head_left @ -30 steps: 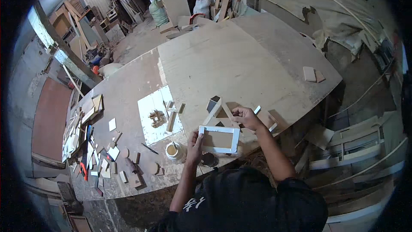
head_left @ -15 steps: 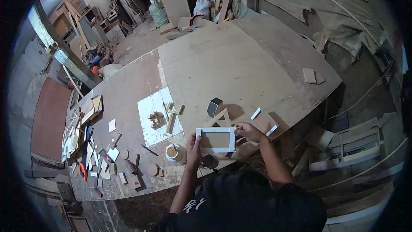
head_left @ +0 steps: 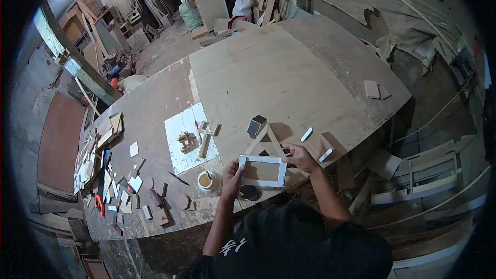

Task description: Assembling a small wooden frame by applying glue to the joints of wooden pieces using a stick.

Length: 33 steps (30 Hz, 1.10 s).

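A small white rectangular frame [head_left: 262, 183] is held up over the near edge of the table, between both my hands. My left hand [head_left: 233, 180] pinches its left side, thumb on the front. At the upper right corner, my right hand [head_left: 301, 158] grips it with bent fingers. Through the frame's opening, brown shows. Just beyond it lies a triangular wooden frame [head_left: 251, 146], partly hidden, beside a dark-faced block [head_left: 257, 126]. An open jar of pale paste or glue [head_left: 207, 181] stands left of my left hand, and a dark round container [head_left: 250, 192] sits below the frame.
A white board [head_left: 178, 163] carries small wooden pieces [head_left: 187, 142]. Scattered offcuts and tools, including a red-handled one [head_left: 99, 205], cover the table's left end. Right of my hands lie white-edged wood pieces [head_left: 326, 155]. Two small blocks [head_left: 372, 89] rest near the right edge.
Both hands have shifted the white frame slightly right and down, and its tilt has changed a little. More of the triangular wooden frame shows behind it. My grip stays on both sides.
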Motion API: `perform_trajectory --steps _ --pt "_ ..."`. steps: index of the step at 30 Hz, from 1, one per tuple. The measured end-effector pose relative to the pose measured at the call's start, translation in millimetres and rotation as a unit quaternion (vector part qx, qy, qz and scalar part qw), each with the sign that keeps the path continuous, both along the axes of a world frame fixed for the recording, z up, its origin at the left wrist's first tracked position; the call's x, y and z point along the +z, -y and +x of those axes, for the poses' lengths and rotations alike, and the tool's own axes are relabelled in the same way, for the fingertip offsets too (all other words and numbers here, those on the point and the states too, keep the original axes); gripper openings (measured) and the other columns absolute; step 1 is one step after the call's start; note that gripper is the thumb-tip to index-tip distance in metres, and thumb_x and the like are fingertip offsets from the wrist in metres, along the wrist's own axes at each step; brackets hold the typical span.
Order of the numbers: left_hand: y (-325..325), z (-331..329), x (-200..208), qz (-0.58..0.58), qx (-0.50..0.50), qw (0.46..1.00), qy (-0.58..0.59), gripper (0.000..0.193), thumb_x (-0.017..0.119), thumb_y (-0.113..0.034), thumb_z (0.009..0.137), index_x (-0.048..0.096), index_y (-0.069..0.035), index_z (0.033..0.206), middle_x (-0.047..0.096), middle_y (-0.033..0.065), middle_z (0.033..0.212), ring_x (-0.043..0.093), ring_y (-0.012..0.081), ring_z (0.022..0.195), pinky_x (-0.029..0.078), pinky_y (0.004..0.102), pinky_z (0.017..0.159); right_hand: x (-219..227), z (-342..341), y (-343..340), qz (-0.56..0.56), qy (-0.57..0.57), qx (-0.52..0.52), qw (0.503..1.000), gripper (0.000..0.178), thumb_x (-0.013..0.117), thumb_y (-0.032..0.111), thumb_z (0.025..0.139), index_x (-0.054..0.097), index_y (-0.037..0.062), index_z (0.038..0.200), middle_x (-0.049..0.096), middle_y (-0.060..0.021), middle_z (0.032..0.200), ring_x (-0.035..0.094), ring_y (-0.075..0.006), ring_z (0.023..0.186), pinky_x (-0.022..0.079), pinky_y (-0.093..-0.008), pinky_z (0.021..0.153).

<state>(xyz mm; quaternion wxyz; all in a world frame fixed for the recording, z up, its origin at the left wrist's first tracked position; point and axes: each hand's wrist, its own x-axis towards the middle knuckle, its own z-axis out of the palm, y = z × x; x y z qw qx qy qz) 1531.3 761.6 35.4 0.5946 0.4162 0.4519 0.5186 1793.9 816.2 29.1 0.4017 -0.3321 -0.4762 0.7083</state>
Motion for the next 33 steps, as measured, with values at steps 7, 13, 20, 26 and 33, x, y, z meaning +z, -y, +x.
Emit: perform_trajectory --steps 7,13,20,26,33 --pt "3.8 -1.1 -9.8 -0.011 0.005 1.0 -0.005 0.027 0.058 -0.013 0.089 0.052 -0.001 0.113 0.06 0.0044 0.103 0.055 0.0122 0.094 0.044 0.0268 0.084 -9.4 1.8 7.2 -0.002 0.0 -0.043 0.999 0.05 0.07 0.012 0.076 0.051 -0.0067 0.119 0.061 -0.0082 0.103 0.059 -0.0135 0.088 0.051 -0.0279 0.078" --pt "6.5 0.8 -9.7 -0.005 0.012 1.0 0.01 0.03 0.06 -0.011 0.087 0.052 0.001 0.113 0.06 0.0079 0.107 0.058 0.017 0.095 0.048 0.0318 0.083 -7.4 7.2 16.1 -0.08 -0.019 -0.007 0.997 0.046 0.065 0.005 0.079 0.049 -0.0109 0.119 0.059 -0.013 0.114 0.058 -0.0161 0.099 0.046 -0.0283 0.087" --pt "7.2 10.0 -0.2 -0.016 0.011 1.0 -0.003 0.027 0.06 -0.01 0.087 0.056 0.0 0.112 0.063 0.0055 0.101 0.058 0.0107 0.09 0.046 0.0255 0.08 -6.0 8.3 19.7 -0.032 -0.041 -0.028 0.998 0.049 0.066 0.006 0.079 0.047 -0.0104 0.121 0.058 -0.0135 0.115 0.057 -0.0168 0.1 0.045 -0.0288 0.089" --pt "8.9 15.3 -0.6 -0.017 0.048 0.998 0.03 0.029 0.058 -0.013 0.089 0.055 0.0 0.115 0.063 0.0059 0.102 0.059 0.0125 0.09 0.047 0.0273 0.079 -7.5 6.9 27.2 -0.039 -0.067 -0.042 0.996 0.051 0.07 0.012 0.076 0.05 -0.0089 0.118 0.061 -0.0103 0.107 0.058 -0.0162 0.094 0.045 -0.0286 0.087" --pt "-0.3 9.5 -15.0 0.012 0.108 0.993 0.048 0.028 0.056 -0.012 0.09 0.054 0.002 0.114 0.063 0.0087 0.102 0.06 0.0148 0.088 0.049 0.0292 0.076 -9.6 1.8 31.5 -0.093 -0.034 -0.03 0.995 0.038 0.067 0.007 0.078 0.055 -0.0035 0.112 0.061 -0.0089 0.102 0.06 -0.0162 0.091 0.051 -0.0325 0.08"
